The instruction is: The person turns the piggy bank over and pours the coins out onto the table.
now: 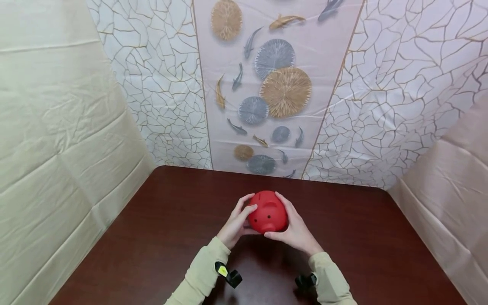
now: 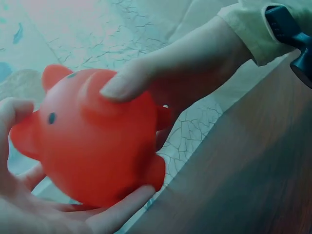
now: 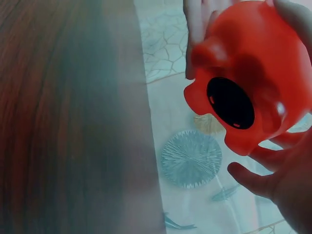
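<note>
Red and shiny, a toy pig sits between two hands above the middle of the dark brown surface. In the head view the left hand cups the pig's left side, with its fingers curled over the top. The right hand cups the other side, and its thumb lies under the pig's nose. Both grips are closed around the pig, so it looks lifted up and kept steady from two sides. Pale green sleeves cover both arms. Behind the pig, a wall cloth shows fish and round shapes, with cracked-line patterns on each side. Plain creased sheets hang left and right of the pig.

From the left wrist view, the pig is close up. You can see one small dark eye and two ears. The left hand holds it from below, with fingers bent under its belly. The right hand's thumb presses on top, above the nose. The wooden surface lies below and beside the pig.

From the right wrist view, the pig is seen from underneath. A round black plug sits in its belly. Fingers of the right hand curl just under the pig. The brown surface fills the space left of the pig.
</note>
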Demonstrator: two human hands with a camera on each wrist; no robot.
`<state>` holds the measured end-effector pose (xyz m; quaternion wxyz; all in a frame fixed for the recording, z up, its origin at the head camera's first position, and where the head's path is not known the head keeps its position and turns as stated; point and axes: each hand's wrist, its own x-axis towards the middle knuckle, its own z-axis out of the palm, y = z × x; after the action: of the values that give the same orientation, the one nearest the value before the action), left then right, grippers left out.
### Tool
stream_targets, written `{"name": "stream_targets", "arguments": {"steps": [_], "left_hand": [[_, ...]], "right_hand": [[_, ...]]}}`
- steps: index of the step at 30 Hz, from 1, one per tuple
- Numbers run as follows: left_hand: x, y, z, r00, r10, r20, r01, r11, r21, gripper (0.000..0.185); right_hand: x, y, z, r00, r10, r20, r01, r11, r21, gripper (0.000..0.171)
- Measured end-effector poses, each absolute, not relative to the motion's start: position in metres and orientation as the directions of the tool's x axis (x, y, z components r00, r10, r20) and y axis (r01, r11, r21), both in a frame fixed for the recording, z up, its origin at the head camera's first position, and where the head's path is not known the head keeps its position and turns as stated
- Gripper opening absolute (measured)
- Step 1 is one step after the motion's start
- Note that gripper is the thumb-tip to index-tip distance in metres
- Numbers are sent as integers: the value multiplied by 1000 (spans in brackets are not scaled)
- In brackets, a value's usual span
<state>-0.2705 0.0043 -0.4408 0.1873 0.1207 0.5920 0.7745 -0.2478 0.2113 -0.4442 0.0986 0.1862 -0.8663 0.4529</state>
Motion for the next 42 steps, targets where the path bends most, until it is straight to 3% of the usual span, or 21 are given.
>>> {"name": "stream_targets", "arguments": {"steps": [6,14,18,21,29,34,38,42], "left_hand": [[-271,-1,-439,-877,477,-59,-166,-186,968,57],[-268,-3,-432,-904,428,-15,-23,-14,1000,61],[-266,5,-435,-912,411,15,76,134,988,64],[-266,9,-439,-919,391,45,121,173,977,65],[-267,8,-446,-927,360,103,152,110,982,53],[-268,5,-447,-932,347,105,120,21,993,52],[-269,3,-449,-945,315,90,67,-84,994,52],[-267,2,-450,-957,283,62,-8,-240,971,54]], "right_hand": [[-247,217,-437,-847,-305,435,-517,661,-544,105],[-242,208,-432,-753,-456,473,-598,774,-206,104],[-240,203,-435,-735,-487,472,-601,790,-120,103],[-240,201,-435,-736,-492,465,-596,796,-102,103],[-239,199,-433,-749,-484,453,-585,804,-106,101],[-238,198,-431,-736,-457,499,-601,780,-172,105],[-239,197,-433,-762,-356,541,-586,734,-343,115],[-241,196,-439,-869,-177,462,-471,583,-662,126]]}}
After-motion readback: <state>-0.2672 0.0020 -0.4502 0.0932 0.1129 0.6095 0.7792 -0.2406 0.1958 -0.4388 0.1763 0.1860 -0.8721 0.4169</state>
